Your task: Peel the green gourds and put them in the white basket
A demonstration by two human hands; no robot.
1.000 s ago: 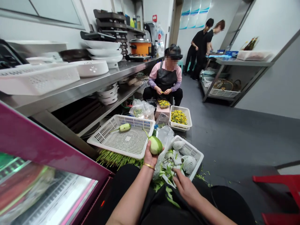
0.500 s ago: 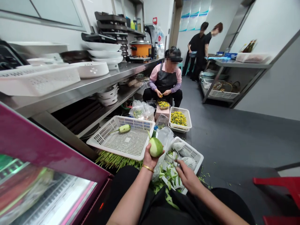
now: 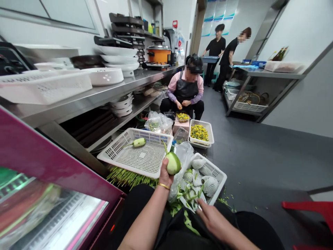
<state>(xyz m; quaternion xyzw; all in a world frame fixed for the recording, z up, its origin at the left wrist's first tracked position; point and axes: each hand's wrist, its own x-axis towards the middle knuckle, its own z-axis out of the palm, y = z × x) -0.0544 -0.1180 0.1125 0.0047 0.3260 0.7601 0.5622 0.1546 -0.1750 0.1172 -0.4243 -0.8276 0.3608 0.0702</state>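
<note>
in the kitchen, above grey floor [image 3: 260, 156], a gourd [image 3: 173, 163] is gripped by the left hand [image 3: 165, 176], a small tool [image 3: 199, 207] by the right hand [image 3: 210, 216].

Both forearms [image 3: 151, 215] reach forward — left grip [image 3: 167, 173] cupped higher, right grip [image 3: 208, 214] curled lower.

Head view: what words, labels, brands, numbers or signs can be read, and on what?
No text is readable.
Wall posters: too small.
Red wall square: any marking too small.
Red mark beside the blender: too blurred.
</note>
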